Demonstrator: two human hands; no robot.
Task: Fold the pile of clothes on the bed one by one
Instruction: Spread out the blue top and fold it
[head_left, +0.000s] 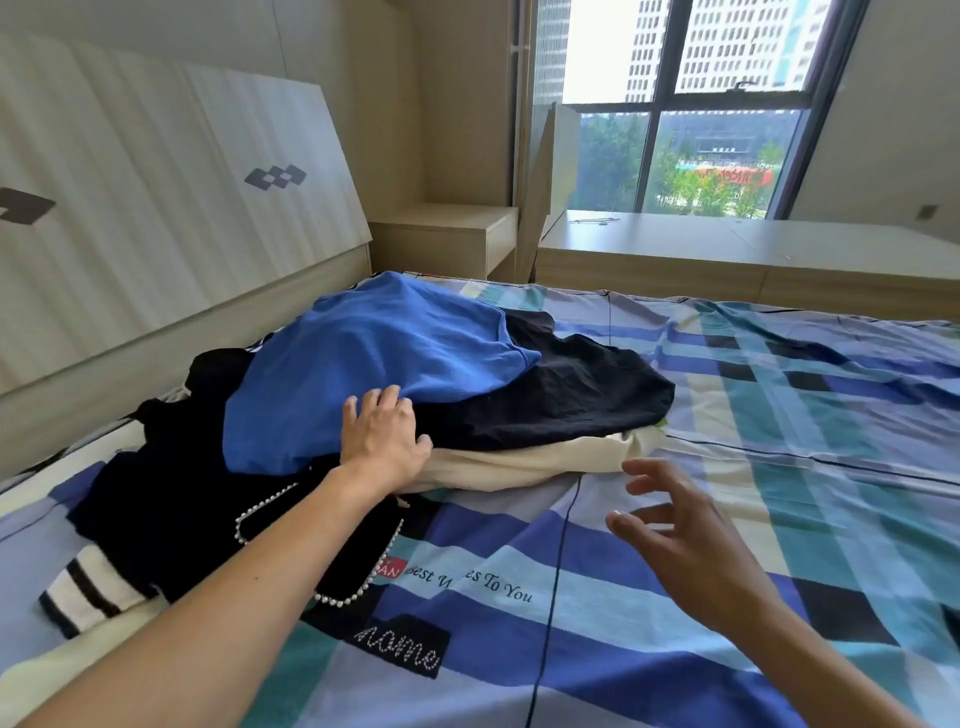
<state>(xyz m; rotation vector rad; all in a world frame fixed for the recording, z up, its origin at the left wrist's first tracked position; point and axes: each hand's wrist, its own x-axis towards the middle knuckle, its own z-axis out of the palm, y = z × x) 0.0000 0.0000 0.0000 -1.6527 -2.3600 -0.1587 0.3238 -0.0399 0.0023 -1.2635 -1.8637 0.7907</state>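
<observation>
A pile of clothes lies on the left half of the bed (779, 415). A blue garment (374, 358) tops it, over a black garment (561, 395) and a cream one (519, 462). Nearer me lie a black top with a pearl trim (208, 499) and a black-and-white striped piece (88, 592). My left hand (382, 436) rests on the lower edge of the blue garment, fingers bent onto the cloth. My right hand (685, 540) hovers over the bare sheet to the right of the pile, fingers spread and holding nothing.
The checked blue sheet stretches to the right of the pile. A white headboard (156, 197) runs along the left. A wooden nightstand (447, 234) and a low wooden ledge (753, 249) stand beyond the bed, under the window.
</observation>
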